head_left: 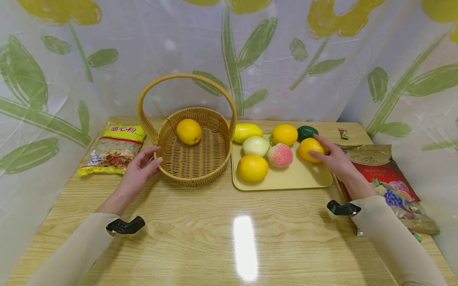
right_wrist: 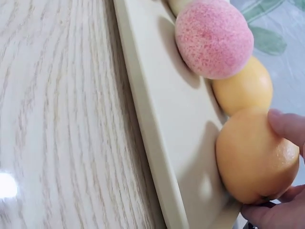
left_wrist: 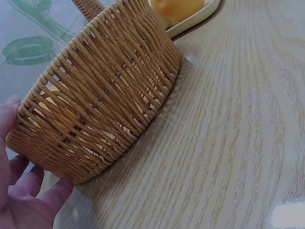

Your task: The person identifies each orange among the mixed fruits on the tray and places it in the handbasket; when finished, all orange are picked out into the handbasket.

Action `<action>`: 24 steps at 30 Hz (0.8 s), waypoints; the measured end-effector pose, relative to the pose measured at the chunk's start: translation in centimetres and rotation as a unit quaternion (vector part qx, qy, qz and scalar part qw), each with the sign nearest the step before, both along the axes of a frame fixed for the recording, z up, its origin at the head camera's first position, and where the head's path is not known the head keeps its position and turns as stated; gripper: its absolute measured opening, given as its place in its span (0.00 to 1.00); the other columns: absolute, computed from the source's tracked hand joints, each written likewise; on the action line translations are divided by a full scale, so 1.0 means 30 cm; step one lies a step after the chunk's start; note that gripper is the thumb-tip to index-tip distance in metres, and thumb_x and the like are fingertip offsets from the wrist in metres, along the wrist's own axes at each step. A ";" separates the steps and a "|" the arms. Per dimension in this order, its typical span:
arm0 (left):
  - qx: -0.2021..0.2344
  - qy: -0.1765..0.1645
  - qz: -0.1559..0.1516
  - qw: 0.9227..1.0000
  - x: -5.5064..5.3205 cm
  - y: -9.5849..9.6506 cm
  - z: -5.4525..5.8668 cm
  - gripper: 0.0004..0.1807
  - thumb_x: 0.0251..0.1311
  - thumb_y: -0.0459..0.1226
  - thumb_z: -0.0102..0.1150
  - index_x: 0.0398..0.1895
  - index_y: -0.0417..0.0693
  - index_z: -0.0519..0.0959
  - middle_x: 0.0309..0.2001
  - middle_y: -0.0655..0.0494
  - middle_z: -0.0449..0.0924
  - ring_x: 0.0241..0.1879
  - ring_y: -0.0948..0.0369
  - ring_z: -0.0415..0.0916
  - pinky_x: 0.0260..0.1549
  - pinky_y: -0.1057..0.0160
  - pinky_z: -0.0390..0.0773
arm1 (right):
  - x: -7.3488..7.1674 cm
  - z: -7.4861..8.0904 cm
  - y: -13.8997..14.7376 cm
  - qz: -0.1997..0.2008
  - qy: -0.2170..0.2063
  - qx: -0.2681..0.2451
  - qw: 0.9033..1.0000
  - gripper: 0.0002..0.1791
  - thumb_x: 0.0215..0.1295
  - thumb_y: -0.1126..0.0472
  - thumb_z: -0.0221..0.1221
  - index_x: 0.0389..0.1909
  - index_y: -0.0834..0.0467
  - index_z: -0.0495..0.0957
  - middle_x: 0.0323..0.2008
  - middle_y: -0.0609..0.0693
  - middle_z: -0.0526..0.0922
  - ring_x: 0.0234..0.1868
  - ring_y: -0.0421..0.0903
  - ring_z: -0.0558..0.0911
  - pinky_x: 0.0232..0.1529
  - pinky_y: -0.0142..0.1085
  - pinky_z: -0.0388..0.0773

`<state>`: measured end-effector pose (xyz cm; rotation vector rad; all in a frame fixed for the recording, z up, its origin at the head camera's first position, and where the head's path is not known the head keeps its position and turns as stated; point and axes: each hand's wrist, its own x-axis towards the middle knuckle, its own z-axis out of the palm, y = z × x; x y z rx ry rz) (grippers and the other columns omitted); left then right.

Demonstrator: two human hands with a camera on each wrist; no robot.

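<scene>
I read the right hand (head_left: 337,161) as pinching the orange (head_left: 309,150), thumb on its lower side and a finger above in the head view. The orange sits at the tray's right end, right of frame centre, directly left of my right palm; it is nearly round, so I see no long axis to align with. The basket (head_left: 195,181) is further left, past the peach (head_left: 280,155) and other fruit, so the right hand is the nearer to the orange. The left hand (head_left: 139,169) has loose fingers touching the basket's outer wall at its left; I see no clench there.

The avocado (head_left: 307,132) sits just above the orange; I cannot tell whether they touch. The tray (head_left: 286,181) has bare surface below the orange, and the wood-grain table (head_left: 171,238) runs to the lower frame. A candy bag (head_left: 390,180) lies near my right forearm; a flowered curtain (head_left: 161,47) backs everything.
</scene>
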<state>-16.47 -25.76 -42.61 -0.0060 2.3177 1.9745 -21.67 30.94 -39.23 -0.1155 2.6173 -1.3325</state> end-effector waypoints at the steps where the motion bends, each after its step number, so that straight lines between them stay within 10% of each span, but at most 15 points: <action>1: -0.001 0.001 0.001 1.000 0.000 0.000 -0.001 0.33 0.69 0.47 0.55 0.74 0.50 0.60 0.76 0.47 0.50 0.74 0.50 0.48 0.48 0.75 0.76 | 0.001 0.001 -0.001 0.004 0.004 0.001 1.000 0.38 0.73 0.55 0.56 0.77 0.54 0.49 0.75 0.66 0.49 0.72 0.66 0.51 0.71 0.61 0.46; 24: -0.028 -0.001 -0.011 1.000 0.009 0.001 0.028 0.36 0.69 0.50 0.55 0.75 0.50 0.58 0.77 0.46 0.46 0.75 0.49 0.45 0.54 0.73 0.73 | 0.034 -0.012 -0.008 0.007 0.013 0.069 0.998 0.37 0.71 0.45 0.56 0.75 0.55 0.58 0.64 0.70 0.58 0.60 0.67 0.60 0.62 0.62 0.58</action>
